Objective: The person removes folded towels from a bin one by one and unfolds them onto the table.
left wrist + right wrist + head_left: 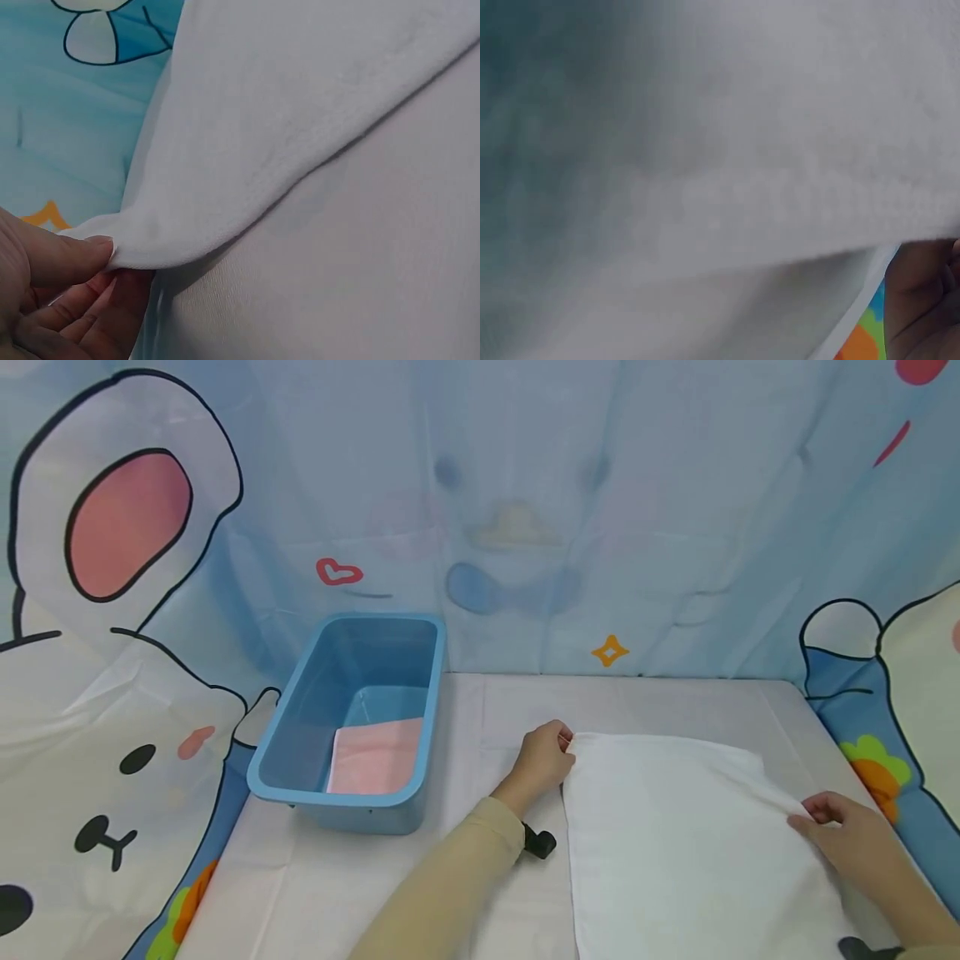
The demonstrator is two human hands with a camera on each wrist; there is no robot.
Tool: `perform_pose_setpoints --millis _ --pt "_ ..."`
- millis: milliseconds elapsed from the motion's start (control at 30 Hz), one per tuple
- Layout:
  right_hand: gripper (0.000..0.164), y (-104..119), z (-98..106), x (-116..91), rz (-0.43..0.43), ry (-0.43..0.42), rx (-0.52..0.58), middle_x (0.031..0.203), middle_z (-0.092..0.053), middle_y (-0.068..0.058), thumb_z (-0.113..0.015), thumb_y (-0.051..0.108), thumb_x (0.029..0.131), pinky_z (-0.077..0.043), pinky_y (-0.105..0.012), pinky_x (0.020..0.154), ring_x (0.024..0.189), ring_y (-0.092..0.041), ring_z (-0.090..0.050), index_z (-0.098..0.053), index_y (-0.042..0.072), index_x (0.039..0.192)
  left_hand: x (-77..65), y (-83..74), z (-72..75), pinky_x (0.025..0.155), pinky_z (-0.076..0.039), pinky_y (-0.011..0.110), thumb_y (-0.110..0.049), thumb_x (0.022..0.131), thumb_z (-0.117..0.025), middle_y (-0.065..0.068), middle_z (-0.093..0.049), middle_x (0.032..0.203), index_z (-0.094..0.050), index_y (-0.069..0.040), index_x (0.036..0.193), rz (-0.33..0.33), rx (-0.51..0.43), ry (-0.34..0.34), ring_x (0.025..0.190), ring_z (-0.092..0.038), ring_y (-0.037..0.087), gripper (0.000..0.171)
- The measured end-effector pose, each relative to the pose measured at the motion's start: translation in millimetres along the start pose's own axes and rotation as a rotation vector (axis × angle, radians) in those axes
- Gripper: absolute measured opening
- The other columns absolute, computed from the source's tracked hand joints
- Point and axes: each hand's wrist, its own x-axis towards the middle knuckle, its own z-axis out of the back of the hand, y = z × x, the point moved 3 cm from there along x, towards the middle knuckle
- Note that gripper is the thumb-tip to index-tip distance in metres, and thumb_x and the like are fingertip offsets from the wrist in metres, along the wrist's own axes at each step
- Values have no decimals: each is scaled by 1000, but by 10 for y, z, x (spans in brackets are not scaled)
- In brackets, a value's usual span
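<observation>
A white towel point(675, 843) lies spread over the right half of the table and runs out of the bottom of the head view. My left hand point(542, 758) pinches its far left corner between thumb and fingers; the left wrist view shows the thumb point(71, 255) on top of the towel's hem point(187, 255). On the other side, my right hand point(847, 831) pinches the right edge, where the fabric is pulled into creases. The towel point(780, 150) fills most of the right wrist view, with only part of the right hand point(922, 300) showing at the side.
A blue plastic bin point(345, 814) stands on the table left of my left arm. Inside it lies a folded pink cloth point(378, 758). The white-covered table point(517, 702) ends at a blue cartoon-print curtain point(675, 527) behind and at the sides.
</observation>
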Motion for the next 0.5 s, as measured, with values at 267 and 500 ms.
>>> perform_pose_setpoints --millis 267,500 --pt "38 -203 87 -9 -122 -7 -3 108 -55 -34 -73 11 102 -51 -46 80 97 -45 -49 -52 -12 123 -72 -192 -196 63 -51 19 0 95 -74 0 -71 94 -71 -8 121 40 6 53 74 -59 5 27" --pt "37 -380 188 83 -157 -12 -56 103 -55 -33 -72 5 102 -53 -46 78 94 -45 -50 -49 -15 122 -137 -336 -365 61 -54 19 -5 98 -73 -3 -73 93 -70 -10 117 62 -33 104 67 -62 4 20"
